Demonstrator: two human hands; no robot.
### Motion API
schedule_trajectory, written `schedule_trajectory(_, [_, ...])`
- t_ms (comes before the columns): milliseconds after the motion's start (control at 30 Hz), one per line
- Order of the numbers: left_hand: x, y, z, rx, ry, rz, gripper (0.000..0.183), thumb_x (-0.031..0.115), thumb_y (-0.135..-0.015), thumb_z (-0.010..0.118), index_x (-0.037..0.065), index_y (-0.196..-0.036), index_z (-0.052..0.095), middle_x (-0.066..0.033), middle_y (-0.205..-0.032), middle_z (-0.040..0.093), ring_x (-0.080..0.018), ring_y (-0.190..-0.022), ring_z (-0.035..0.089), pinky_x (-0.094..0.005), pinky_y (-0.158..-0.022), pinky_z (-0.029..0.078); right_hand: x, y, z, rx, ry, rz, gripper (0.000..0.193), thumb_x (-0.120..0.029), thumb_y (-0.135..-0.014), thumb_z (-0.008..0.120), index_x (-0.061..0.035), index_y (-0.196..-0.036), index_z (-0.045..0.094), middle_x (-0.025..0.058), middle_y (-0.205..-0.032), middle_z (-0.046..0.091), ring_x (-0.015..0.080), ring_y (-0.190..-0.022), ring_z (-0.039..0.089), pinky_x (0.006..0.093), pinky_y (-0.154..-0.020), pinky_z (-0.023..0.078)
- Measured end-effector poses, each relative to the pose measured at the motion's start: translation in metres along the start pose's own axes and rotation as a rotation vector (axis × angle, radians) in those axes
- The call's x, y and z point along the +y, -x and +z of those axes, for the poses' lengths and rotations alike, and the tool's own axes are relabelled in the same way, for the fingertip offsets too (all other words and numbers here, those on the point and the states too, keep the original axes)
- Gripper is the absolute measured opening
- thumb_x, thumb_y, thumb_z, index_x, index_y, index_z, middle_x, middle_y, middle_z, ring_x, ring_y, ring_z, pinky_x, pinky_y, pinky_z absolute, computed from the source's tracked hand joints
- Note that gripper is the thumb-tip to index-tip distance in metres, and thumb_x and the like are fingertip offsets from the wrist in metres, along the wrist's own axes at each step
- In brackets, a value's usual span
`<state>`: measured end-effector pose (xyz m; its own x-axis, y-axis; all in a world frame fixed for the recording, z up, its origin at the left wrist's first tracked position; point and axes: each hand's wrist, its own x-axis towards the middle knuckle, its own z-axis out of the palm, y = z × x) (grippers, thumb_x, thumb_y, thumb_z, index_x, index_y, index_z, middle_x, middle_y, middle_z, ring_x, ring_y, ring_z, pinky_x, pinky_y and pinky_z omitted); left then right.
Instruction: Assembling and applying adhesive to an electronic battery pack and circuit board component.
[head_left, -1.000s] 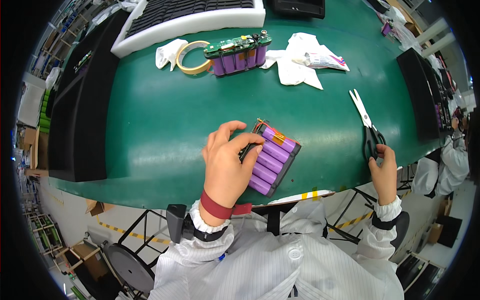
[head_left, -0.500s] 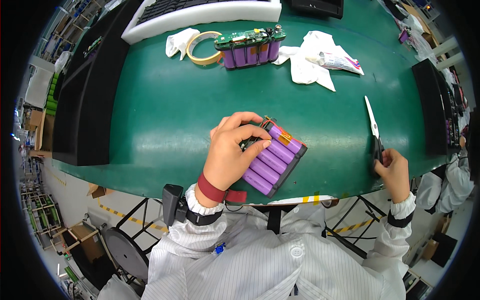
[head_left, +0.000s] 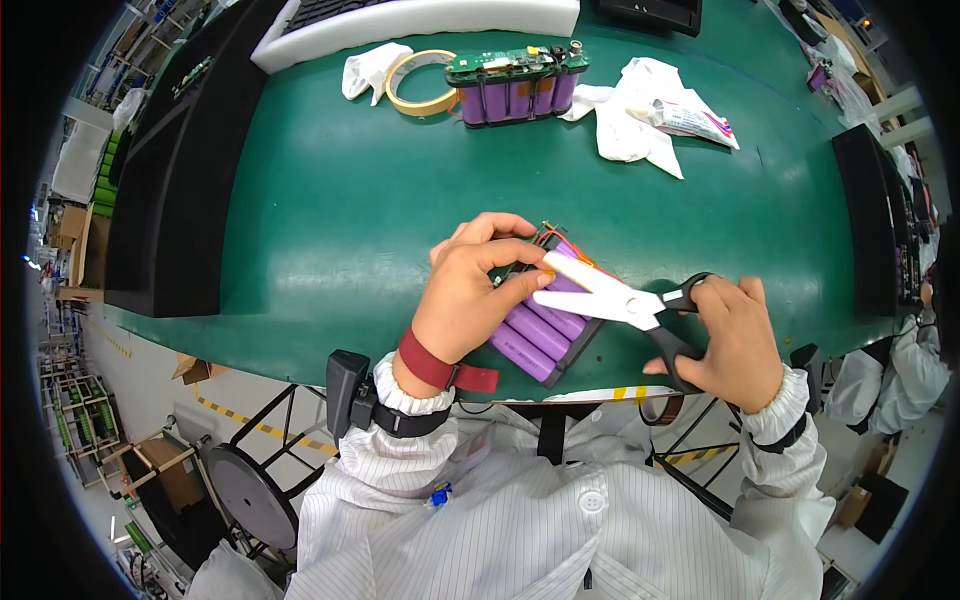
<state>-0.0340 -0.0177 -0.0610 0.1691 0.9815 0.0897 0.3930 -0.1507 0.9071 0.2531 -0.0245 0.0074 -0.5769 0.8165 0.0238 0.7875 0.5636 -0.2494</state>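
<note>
A battery pack [head_left: 527, 345] of purple cells in a black frame lies tilted near the table's front edge. Across its upper end my left hand [head_left: 462, 295], a red band on its wrist, is closed, thumb and index finger pinched at the circuit-board side. A tiny yellowish bit shows at those fingertips; what it is I cannot make out. Scissors [head_left: 628, 305] with white blades and black handles are in my right hand [head_left: 745, 340], fingers through the loops. Their blades are spread over the pack, the tips close to my left thumb and index finger. Red wires run along the pack's far edge.
Farther back on the green table [head_left: 400, 200] stand a second purple battery pack [head_left: 520, 98] with a green board, a tape roll [head_left: 393, 95], white cloths [head_left: 632, 125] and a white tube [head_left: 690, 122]. Black bins [head_left: 180, 200] flank the left; a white foam tray [head_left: 420, 40] sits behind.
My right hand has picked the scissors up from the table at the right and brought them left over the battery pack, blades now spread. My left hand stays at the pack.
</note>
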Motion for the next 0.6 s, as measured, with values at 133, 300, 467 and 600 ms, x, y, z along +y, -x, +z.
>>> schedule_trajectory(133, [0.001, 0.000, 0.001, -0.001, 0.002, -0.019, 0.021, -0.002, -0.076, 0.072, 0.004, -0.096, 0.074, -0.0093, -0.114, 0.061, -0.0217, -0.103, 0.059, -0.0321, -0.088, 0.047, 0.000, -0.009, 0.003, 0.057, 0.092, -0.061, 0.058, -0.045, -0.058, 0.086, -0.0045, -0.086, 0.056, 0.0061, -0.078, 0.056, 0.0244, -0.067, 0.052, 0.0354, -0.067, 0.034])
schedule_trajectory(300, [0.002, 0.001, 0.000, 0.008, 0.002, -0.013, 0.022, -0.003, -0.075, 0.071, 0.005, -0.095, 0.074, -0.0092, -0.115, 0.060, -0.0221, -0.104, 0.059, -0.0323, -0.090, 0.047, 0.002, -0.014, 0.001, 0.138, 0.134, -0.085, 0.057, -0.043, -0.057, 0.087, -0.0046, -0.086, 0.056, 0.0059, -0.078, 0.056, 0.0249, -0.066, 0.052, 0.0354, -0.066, 0.035])
schedule_trajectory(467, [0.000, 0.001, -0.002, -0.021, 0.030, -0.027, 0.026, -0.006, -0.072, 0.069, 0.006, -0.094, 0.075, -0.0083, -0.116, 0.060, -0.0225, -0.108, 0.057, -0.0326, -0.094, 0.045, 0.003, -0.014, 0.004, 0.144, 0.170, -0.070, 0.059, -0.044, -0.055, 0.087, -0.0046, -0.086, 0.056, 0.0060, -0.077, 0.055, 0.0248, -0.066, 0.052, 0.0352, -0.065, 0.034])
schedule_trajectory(600, [-0.001, 0.000, -0.002, -0.032, 0.049, -0.054, 0.026, -0.006, -0.071, 0.070, 0.005, -0.094, 0.075, -0.0079, -0.117, 0.060, -0.0223, -0.109, 0.057, -0.0323, -0.095, 0.045, 0.001, -0.012, 0.008, 0.145, 0.186, -0.036, 0.058, -0.044, -0.056, 0.087, -0.0050, -0.085, 0.056, 0.0061, -0.077, 0.055, 0.0245, -0.068, 0.052, 0.0355, -0.065, 0.035])
